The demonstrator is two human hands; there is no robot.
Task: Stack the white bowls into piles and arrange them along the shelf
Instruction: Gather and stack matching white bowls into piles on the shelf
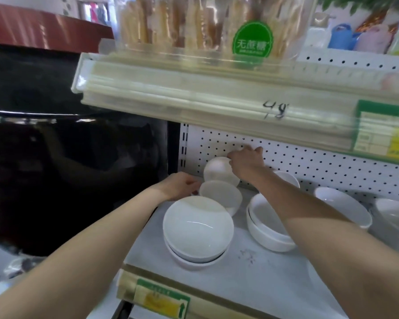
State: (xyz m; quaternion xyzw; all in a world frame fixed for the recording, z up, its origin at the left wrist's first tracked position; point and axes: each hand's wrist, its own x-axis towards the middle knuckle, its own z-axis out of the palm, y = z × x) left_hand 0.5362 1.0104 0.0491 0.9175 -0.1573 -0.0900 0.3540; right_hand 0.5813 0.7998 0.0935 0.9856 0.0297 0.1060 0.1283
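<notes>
Fingers of the left hand [180,185] curl round the left rim of an upright round white ceramic bowl [220,196] near the back-left corner of the pale grey shelf board [263,268]. The right hand [247,162] grips the rim of a second white bowl [219,171], tipped on edge just behind the first, close to the white perforated back panel [309,157]. A two-bowl pile [197,229] stands in front. Another white pile [266,226] is partly hidden under the right forearm. The cream upper shelf edge [194,97] overhangs low, and a glossy black appliance [67,169] flanks the left side.
</notes>
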